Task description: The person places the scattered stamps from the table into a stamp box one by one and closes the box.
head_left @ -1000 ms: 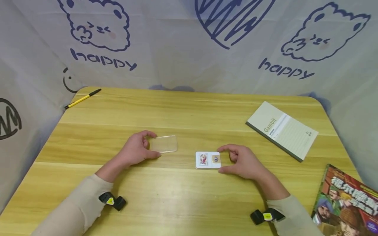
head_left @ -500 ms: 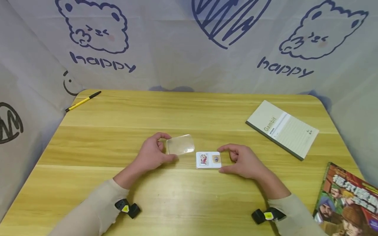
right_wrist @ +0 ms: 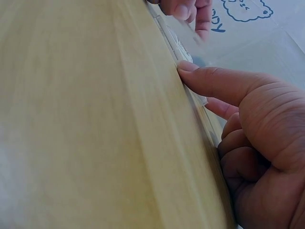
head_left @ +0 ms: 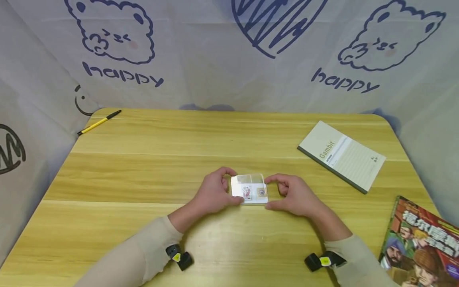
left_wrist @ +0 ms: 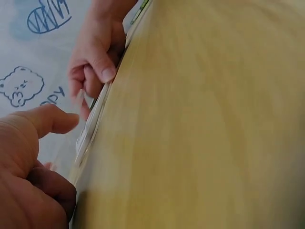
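Note:
In the head view a thin white case (head_left: 255,200) lies flat on the table, bearing two small pictures. My right hand (head_left: 295,195) pinches its right end between thumb and forefinger. Over the case sits a clear plastic lid (head_left: 255,178), slightly tilted, its far edge reaching beyond the case. Thumb and forefinger of my left hand (head_left: 215,192) grip the lid's left end. Whether lid and case touch all round cannot be told. The right wrist view shows my right thumb (right_wrist: 214,81) against the case's near edge.
On the wooden table (head_left: 161,135) a yellow and black pen (head_left: 99,122) lies at the far left. A Gambit notebook (head_left: 342,156) rests at the back right, and an illustrated book (head_left: 423,243) at the front right. A printed cloth (head_left: 215,71) hangs behind.
My left hand has carried the clear lid rightward from beside the white case to over it. The right hand has stayed at the case's right end.

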A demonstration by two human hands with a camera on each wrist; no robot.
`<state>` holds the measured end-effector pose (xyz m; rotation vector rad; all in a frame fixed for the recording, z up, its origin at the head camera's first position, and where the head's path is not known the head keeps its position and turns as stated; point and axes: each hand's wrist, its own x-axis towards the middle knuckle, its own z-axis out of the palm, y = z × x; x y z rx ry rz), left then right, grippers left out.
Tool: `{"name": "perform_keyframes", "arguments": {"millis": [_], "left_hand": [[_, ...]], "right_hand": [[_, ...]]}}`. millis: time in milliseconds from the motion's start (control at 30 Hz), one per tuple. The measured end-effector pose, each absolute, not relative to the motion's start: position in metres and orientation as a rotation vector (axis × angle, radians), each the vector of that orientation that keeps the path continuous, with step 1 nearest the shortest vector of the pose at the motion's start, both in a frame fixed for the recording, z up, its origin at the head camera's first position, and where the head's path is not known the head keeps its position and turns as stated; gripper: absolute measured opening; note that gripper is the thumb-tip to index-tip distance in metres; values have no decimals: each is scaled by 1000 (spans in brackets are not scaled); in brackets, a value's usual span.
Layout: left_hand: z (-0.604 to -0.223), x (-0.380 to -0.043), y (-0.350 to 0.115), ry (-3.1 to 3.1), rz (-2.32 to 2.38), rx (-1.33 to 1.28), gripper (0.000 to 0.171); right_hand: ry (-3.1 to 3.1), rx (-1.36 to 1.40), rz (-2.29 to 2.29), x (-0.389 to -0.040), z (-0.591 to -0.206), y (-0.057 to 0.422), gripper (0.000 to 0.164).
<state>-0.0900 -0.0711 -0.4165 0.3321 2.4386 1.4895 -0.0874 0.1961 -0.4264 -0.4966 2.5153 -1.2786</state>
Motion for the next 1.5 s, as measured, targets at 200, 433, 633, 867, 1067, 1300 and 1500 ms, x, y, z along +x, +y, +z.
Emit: {"name": "perform_keyframes", "arguments": {"millis": [200,433,633,867,1067,1300,1500], "left_hand": [[-416,-88,-63,2435,1413,340,67],[-414,-88,-60,2469,1322,362,66],[-416,-87,-60,2469,1283,379,66],[-416,-87,-60,2500,1242,424,67],[-416,-87,-61,2528,1224,463,67],[-416,-89,-61,2514,1223,486,65],[-417,-88,-63,2496,1247,461,64]], "right_hand": [[2496,-472,-1300,-87,-424,195,59],[2493,-478,-1311,-87,-424,195,59],[2504,-474,-1299,-87,-426,198,62],[2514,-499,-1314,-87,-428,198,59],[2550,-502,-1292,-86,-427,198,56],[2588,-461,-1245,-85,-424,199,57],[2597,-423,-1185,-87,-421,193,59]]}}
